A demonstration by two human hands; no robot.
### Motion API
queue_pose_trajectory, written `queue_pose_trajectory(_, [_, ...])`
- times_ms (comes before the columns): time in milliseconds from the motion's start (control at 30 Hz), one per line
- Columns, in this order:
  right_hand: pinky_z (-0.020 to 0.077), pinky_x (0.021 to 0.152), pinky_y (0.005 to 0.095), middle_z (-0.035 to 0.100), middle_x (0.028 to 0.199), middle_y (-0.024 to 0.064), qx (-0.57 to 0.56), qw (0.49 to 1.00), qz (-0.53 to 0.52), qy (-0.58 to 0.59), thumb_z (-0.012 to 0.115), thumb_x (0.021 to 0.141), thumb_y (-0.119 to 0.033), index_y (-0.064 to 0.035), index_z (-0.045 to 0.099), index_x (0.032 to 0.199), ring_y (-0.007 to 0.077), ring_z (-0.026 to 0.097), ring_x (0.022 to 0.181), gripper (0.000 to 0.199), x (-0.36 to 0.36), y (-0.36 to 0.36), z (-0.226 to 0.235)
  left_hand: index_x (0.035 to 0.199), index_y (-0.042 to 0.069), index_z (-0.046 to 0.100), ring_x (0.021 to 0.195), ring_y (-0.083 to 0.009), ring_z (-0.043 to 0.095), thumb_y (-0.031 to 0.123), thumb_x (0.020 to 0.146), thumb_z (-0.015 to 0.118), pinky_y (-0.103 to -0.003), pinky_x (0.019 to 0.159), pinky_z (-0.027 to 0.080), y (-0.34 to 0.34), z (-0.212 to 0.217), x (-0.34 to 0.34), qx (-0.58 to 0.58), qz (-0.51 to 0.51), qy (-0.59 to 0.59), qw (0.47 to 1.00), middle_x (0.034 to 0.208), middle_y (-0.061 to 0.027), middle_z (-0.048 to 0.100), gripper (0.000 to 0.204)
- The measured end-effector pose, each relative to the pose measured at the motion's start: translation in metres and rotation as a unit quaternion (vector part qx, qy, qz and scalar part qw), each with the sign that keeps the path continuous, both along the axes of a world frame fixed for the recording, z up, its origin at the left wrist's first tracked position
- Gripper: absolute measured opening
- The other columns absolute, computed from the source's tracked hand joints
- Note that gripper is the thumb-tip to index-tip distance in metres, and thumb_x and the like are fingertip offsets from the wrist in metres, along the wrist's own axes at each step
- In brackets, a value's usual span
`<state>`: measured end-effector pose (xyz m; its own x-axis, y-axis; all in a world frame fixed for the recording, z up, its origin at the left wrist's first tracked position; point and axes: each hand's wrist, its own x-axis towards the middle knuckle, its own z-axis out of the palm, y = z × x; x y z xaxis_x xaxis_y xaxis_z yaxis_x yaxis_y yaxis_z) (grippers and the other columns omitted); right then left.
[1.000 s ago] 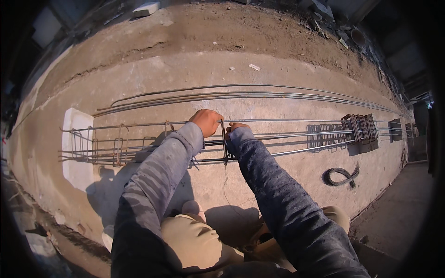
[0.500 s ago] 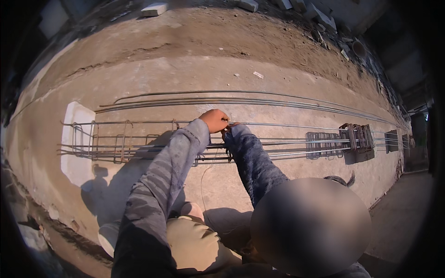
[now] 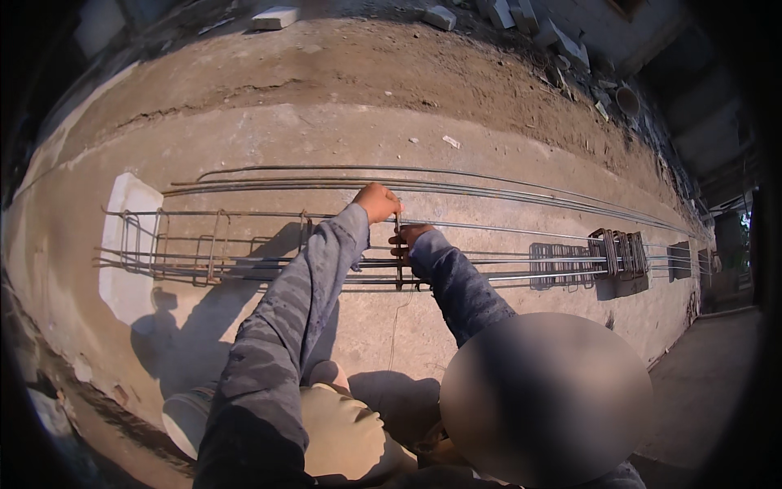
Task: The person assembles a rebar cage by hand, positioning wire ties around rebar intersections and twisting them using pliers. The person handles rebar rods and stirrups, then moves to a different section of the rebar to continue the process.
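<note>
A long cage of thin steel reinforcing bars (image 3: 326, 262) runs left to right in front of me, with square wire stirrups (image 3: 213, 248) around its left part. My left hand (image 3: 377, 202) is closed in a pinch at the top of a rusty stirrup (image 3: 400, 275) near the middle; what its fingertips hold is too small to make out. Just below and to the right, my right hand (image 3: 415, 236) has its fingers curled round that stirrup's upright side, beside the upper bar. A thin wire (image 3: 394, 342) hangs below the right hand toward me.
Several loose bars (image 3: 456, 181) lie beyond the cage. A pale block (image 3: 130, 244) stands at its left end. Bunched stirrups (image 3: 621, 254) hang on the bars at right. Rubble (image 3: 562, 41) lies at the far right. A blurred oval covers the lower right.
My hands have moved apart: the left is slightly higher, the right lower and a little rightward. The stirrup between them now shows, and the hanging wire has shifted right. The view has moved slightly.
</note>
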<state>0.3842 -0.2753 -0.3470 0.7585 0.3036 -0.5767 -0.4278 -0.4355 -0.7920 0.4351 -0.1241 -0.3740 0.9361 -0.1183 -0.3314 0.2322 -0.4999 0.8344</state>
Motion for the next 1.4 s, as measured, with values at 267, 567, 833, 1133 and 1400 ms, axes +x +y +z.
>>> queue_pose_trajectory(267, [0.0508,0.054,0.0352,0.064,0.09,0.0144,-0.007,0.993,-0.104,0.059,0.047,0.09,-0.023,0.0059,0.052,0.111,0.0257,0.065,0.068,0.036,0.002,0.016,0.0,0.078,-0.002,0.067,0.069,-0.0131,0.062,0.014,0.078,0.064,-0.026,0.064,0.05,0.004,0.01,-0.006,-0.109,0.008,-0.068,0.992,0.073,-0.0082,0.066,0.016])
queue_pose_trajectory(567, [0.0507,0.055,0.0377,0.063,0.094,0.0176,-0.016,0.985,-0.152,0.078,0.047,0.09,-0.023,0.0089,0.049,0.114,0.0289,0.066,0.07,0.04,0.001,0.027,0.015,0.078,-0.002,0.066,0.063,-0.0132,0.063,0.014,0.08,0.06,-0.025,0.06,0.051,-0.004,0.025,-0.008,-0.021,0.002,-0.115,0.993,0.071,-0.0084,0.066,0.017])
queue_pose_trajectory(833, [0.0511,0.054,0.0375,0.063,0.094,0.0181,0.01,0.982,-0.171,0.081,0.047,0.092,-0.023,0.0105,0.047,0.114,0.0304,0.066,0.07,0.04,-0.001,0.03,0.011,0.081,-0.001,0.066,0.065,-0.0119,0.062,0.014,0.08,0.061,-0.027,0.06,0.049,0.0,0.021,-0.015,-0.086,0.037,-0.091,0.991,0.074,-0.0086,0.066,0.016])
queue_pose_trajectory(1133, [0.0522,0.053,0.0349,0.063,0.091,0.018,-0.043,0.995,-0.052,-0.077,0.05,0.09,-0.019,0.0105,0.052,0.106,0.0287,0.066,0.069,0.034,0.003,0.019,-0.022,0.087,0.002,0.066,0.08,-0.0169,0.063,0.01,0.079,0.062,-0.029,0.072,0.049,0.001,0.038,-0.052,-0.097,0.017,-0.221,0.97,0.086,-0.0108,0.067,0.013])
queue_pose_trajectory(1400, [0.0525,0.059,0.0316,0.066,0.085,0.0114,-0.045,0.993,-0.095,0.055,0.061,0.082,-0.022,0.0036,0.061,0.1,0.0183,0.065,0.072,0.031,0.011,0.021,-0.023,0.089,0.001,0.066,0.084,-0.022,0.064,0.011,0.074,0.065,-0.031,0.076,0.049,0.025,0.038,-0.075,-0.075,-0.107,-0.332,0.934,0.09,-0.0136,0.066,0.018])
